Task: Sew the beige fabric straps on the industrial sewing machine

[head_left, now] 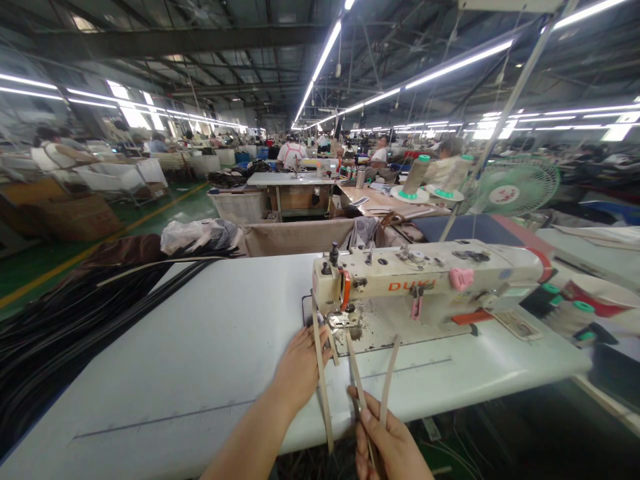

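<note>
My left hand (pixel 299 363) rests on the table beside the needle area of a sewing machine (pixel 390 287), its fingers together at a short beige strip (pixel 332 347). A longer beige strip (pixel 324 400) hangs from the machine head, crosses over these fingertips and reaches the table's front edge. Nearer the front edge, my right hand (pixel 383 437) pinches a narrow beige strip (pixel 355 363) between thumb and fingers; its far end points at the needle plate (pixel 343 321). Another strip end (pixel 391 373) rises from the same hand.
Long black strips (pixel 100 320) lie piled along the table's left side. Thread cones (pixel 415 177) and a green fan (pixel 515 187) stand behind the machine. A fabric-lined bin (pixel 295 237) sits beyond the far edge. Other people work at tables farther back.
</note>
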Demonstrator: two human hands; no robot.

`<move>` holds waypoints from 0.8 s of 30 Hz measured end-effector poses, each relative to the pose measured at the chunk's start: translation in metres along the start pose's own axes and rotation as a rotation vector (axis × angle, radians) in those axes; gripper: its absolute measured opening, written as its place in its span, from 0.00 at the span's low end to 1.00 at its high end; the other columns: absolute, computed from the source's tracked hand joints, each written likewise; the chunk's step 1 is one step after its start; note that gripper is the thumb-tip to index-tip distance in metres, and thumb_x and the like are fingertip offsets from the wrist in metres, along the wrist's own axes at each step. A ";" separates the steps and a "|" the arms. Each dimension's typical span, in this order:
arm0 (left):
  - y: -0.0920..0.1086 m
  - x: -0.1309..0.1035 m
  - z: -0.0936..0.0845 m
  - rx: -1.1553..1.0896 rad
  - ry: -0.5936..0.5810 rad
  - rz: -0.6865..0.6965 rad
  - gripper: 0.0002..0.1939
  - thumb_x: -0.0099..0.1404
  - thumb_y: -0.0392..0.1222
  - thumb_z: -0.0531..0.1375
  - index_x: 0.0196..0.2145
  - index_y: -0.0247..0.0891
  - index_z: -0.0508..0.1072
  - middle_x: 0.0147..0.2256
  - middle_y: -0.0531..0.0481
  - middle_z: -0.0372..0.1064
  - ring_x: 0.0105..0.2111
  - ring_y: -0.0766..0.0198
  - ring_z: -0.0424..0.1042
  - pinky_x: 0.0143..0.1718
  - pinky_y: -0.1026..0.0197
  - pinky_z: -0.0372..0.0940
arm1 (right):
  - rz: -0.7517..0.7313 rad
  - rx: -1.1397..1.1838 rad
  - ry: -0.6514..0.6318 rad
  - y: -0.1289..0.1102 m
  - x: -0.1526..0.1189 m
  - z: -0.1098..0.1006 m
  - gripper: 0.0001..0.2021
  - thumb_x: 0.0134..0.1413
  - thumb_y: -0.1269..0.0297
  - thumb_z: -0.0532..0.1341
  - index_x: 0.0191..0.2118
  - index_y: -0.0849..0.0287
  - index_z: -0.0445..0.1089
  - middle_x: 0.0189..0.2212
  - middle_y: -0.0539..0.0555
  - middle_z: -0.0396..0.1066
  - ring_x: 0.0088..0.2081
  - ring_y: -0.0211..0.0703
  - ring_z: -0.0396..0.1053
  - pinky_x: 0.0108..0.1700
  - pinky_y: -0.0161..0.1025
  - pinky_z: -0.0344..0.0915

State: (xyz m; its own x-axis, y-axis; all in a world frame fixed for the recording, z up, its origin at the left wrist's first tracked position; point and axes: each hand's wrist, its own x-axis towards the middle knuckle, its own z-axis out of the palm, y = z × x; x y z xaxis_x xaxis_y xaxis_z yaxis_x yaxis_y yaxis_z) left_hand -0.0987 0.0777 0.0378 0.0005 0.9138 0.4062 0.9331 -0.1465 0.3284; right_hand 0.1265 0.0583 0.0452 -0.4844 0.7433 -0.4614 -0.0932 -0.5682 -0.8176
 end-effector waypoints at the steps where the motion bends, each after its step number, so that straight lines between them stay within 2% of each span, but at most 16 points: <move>1: 0.000 0.000 0.000 -0.002 0.001 0.000 0.21 0.78 0.44 0.53 0.65 0.42 0.67 0.64 0.44 0.69 0.66 0.52 0.66 0.68 0.41 0.62 | -0.007 0.003 -0.009 -0.001 -0.001 0.001 0.49 0.44 0.34 0.71 0.64 0.63 0.64 0.18 0.44 0.69 0.14 0.37 0.67 0.13 0.29 0.51; 7: 0.000 -0.001 -0.001 -0.017 0.006 -0.008 0.21 0.79 0.45 0.52 0.65 0.43 0.67 0.64 0.45 0.69 0.66 0.52 0.66 0.67 0.40 0.63 | -0.025 -0.051 -0.046 -0.009 -0.005 0.006 0.45 0.51 0.39 0.69 0.66 0.65 0.59 0.19 0.45 0.70 0.15 0.36 0.69 0.13 0.28 0.52; 16: -0.001 0.000 0.000 -0.013 0.016 0.002 0.22 0.79 0.46 0.52 0.67 0.43 0.65 0.65 0.44 0.68 0.66 0.51 0.65 0.68 0.40 0.61 | -0.029 -0.043 -0.066 -0.014 0.001 0.013 0.52 0.54 0.42 0.68 0.73 0.62 0.43 0.17 0.43 0.71 0.15 0.40 0.70 0.14 0.29 0.56; 22: -0.001 0.001 0.001 0.002 0.001 0.008 0.21 0.79 0.46 0.52 0.66 0.41 0.66 0.65 0.43 0.68 0.66 0.51 0.65 0.68 0.40 0.62 | -0.011 -0.030 -0.070 -0.017 0.004 0.020 0.50 0.55 0.45 0.68 0.73 0.62 0.44 0.17 0.43 0.71 0.14 0.39 0.70 0.14 0.29 0.56; 24: -0.002 0.001 0.002 0.002 0.010 0.013 0.21 0.80 0.46 0.51 0.66 0.42 0.66 0.65 0.43 0.67 0.67 0.52 0.65 0.68 0.40 0.61 | -0.017 -0.017 -0.067 -0.018 0.009 0.022 0.51 0.53 0.44 0.68 0.72 0.64 0.46 0.16 0.44 0.71 0.13 0.39 0.68 0.13 0.29 0.55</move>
State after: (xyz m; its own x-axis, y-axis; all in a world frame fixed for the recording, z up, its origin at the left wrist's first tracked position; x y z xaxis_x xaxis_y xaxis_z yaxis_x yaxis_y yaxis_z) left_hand -0.0996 0.0793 0.0360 0.0092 0.9079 0.4191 0.9338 -0.1577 0.3212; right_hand 0.1045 0.0674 0.0636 -0.5398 0.7271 -0.4241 -0.0874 -0.5495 -0.8309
